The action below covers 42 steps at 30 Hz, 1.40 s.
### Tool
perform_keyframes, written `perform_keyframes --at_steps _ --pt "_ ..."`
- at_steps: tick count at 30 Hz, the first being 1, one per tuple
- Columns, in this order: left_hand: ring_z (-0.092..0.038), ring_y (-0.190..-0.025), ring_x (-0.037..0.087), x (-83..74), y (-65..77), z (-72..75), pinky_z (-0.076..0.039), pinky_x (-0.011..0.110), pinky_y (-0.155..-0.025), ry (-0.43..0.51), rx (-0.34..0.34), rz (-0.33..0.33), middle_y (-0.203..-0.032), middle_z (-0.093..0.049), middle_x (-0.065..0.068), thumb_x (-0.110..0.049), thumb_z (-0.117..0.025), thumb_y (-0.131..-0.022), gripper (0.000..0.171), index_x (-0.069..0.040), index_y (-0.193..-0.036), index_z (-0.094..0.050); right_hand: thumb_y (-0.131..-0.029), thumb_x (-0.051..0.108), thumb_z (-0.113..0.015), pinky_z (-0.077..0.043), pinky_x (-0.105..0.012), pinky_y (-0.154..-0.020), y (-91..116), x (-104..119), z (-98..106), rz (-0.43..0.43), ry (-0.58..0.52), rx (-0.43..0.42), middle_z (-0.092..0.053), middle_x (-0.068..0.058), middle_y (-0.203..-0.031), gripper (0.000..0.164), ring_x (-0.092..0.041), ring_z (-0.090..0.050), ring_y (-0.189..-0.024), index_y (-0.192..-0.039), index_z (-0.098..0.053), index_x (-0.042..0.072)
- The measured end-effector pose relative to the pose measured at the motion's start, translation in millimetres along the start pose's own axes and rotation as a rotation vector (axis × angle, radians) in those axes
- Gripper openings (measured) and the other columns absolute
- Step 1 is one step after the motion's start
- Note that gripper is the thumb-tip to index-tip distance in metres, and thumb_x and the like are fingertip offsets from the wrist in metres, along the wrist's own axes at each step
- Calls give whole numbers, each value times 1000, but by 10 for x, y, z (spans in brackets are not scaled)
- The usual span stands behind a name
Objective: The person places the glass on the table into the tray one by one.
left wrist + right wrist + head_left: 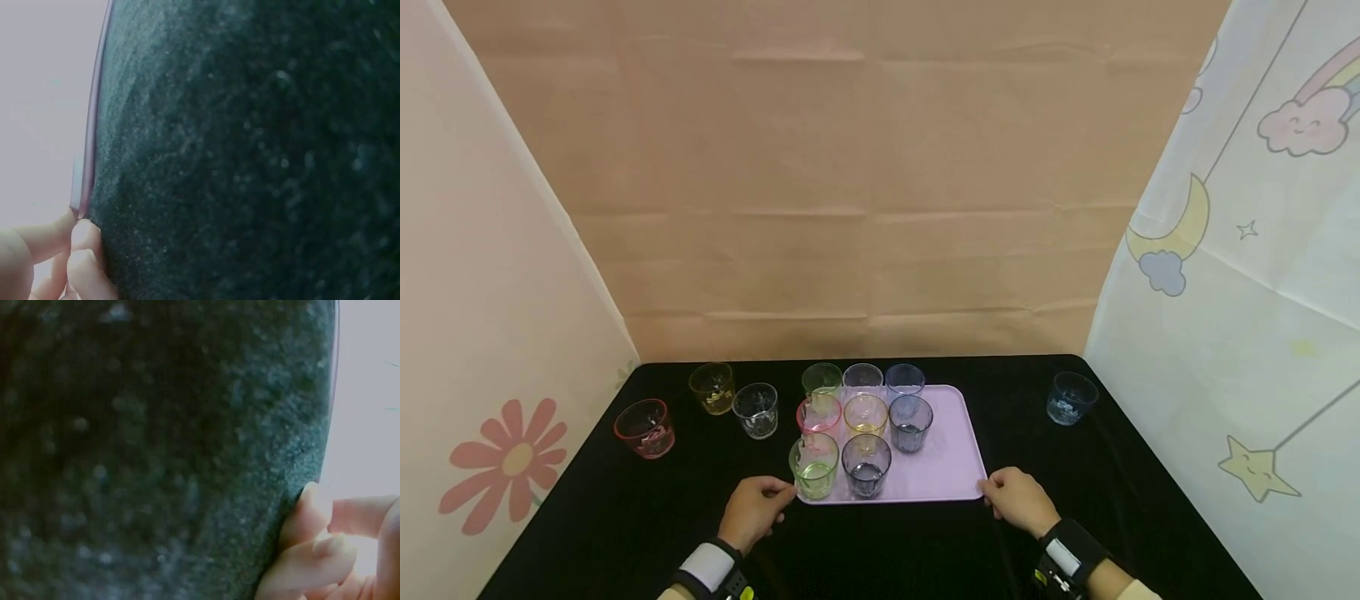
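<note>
A pale purple tray (951,450) lies on the black tabletop with several clear and tinted glasses on its left and middle parts. Among them are a green-tinted glass (814,468) and a dark grey one (866,468) along the front edge, with a red-rimmed glass (818,415) and a yellow-rimmed one (865,415) behind. My left hand (754,510) pinches the tray's front left corner between thumb and fingers. At the front right corner, my right hand (1018,500) grips the rim likewise. Both wrist views show fingertips on the tray edge (91,137).
Left of the tray stand a red glass (646,429), a yellow glass (712,388) and a clear glass (756,411). A bluish glass (1071,398) is far to the right. Brown paper (865,208) backs the table (685,500), with patterned white sheets on both sides.
</note>
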State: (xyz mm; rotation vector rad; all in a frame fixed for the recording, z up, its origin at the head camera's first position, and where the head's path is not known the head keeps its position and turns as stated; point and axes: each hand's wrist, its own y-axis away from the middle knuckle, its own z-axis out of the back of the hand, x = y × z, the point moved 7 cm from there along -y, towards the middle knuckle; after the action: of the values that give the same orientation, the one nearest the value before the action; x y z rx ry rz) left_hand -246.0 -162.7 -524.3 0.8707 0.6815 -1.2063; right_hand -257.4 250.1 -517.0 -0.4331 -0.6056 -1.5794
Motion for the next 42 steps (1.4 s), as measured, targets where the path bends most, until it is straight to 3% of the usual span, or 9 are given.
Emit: perform_keyframes --at_steps 5,10,16,20,22,25,28,35,42 --pt "-58 -60 15 -22 -20 4 -48 28 -48 69 12 -2 -75 -64 4 -16 -72 -92 15 -1 -95 -74 -97 24 -63 -33 -30 -51 -6 -14 28 -10 -7 6 -53 1 -54 36 -15 -48 -50 -63 -60 12" --pt "-63 -68 16 -16 -57 60 -53 30 -53 179 18 51 -91 -66 10 -16 -66 -96 23 4 -105 -71 -98 24 -62 -33 -30 -51 -1 -40 34 -6 3 -7 -53 2 -53 38 -15 -47 -50 -62 -59 13" --pt "-61 -70 16 -49 -144 237 -50 31 -54 212 -75 53 -91 -68 13 -18 -63 -98 34 8 -120 -61 -98 24 -63 -33 -30 -51 5 -35 25 13 -7 -18 -53 2 -53 38 -15 -47 -50 -62 -59 12" --pt "-61 -88 31 -132 -207 362 -52 38 -67 193 -159 35 -109 -61 25 -23 -64 -97 53 10 -135 -45 -98 24 -64 -34 -30 -51 -6 -39 3 7 -2 -20 -53 3 -53 37 -14 -48 -50 -62 -59 13" --pt "-56 -105 41 -168 -248 408 -52 47 -81 194 -199 21 -123 -51 32 -26 -66 -97 66 11 -142 -36 -98 24 -63 -33 -30 -51 -3 -36 -3 5 -5 -17 -53 3 -53 37 -14 -48 -50 -62 -59 13" --pt "-40 -127 50 -181 -319 458 -42 60 -102 219 -243 9 -140 -33 37 -33 -70 -95 85 10 -150 -22 -98 24 -63 -33 -30 -51 -1 -31 -15 10 -11 -14 -53 2 -53 37 -15 -48 -50 -62 -59 12" --pt "-29 -137 51 -154 -410 504 -32 62 -113 256 -272 -1 -148 -23 37 -37 -74 -92 99 8 -155 -12 -97 24 -63 -33 -29 -51 1 -27 -33 5 -17 -9 -53 2 -53 37 -15 -48 -50 -62 -59 13" --pt "-16 -149 48 -80 -634 535 -20 60 -120 239 -216 -39 -161 -12 34 -42 -76 -91 111 2 -160 0 -97 23 -64 -33 -29 -51 1 -16 -57 23 -29 -7 -53 3 -53 37 -14 -48 -50 -61 -59 13" --pt "-4 -153 47 -106 -786 506 -12 61 -121 273 -179 -82 -166 4 29 -40 -79 -89 122 -6 -160 14 -96 24 -64 -34 -29 -51 -1 -21 -31 9 -13 -8 -53 3 -52 37 -14 -48 -50 -61 -58 14"
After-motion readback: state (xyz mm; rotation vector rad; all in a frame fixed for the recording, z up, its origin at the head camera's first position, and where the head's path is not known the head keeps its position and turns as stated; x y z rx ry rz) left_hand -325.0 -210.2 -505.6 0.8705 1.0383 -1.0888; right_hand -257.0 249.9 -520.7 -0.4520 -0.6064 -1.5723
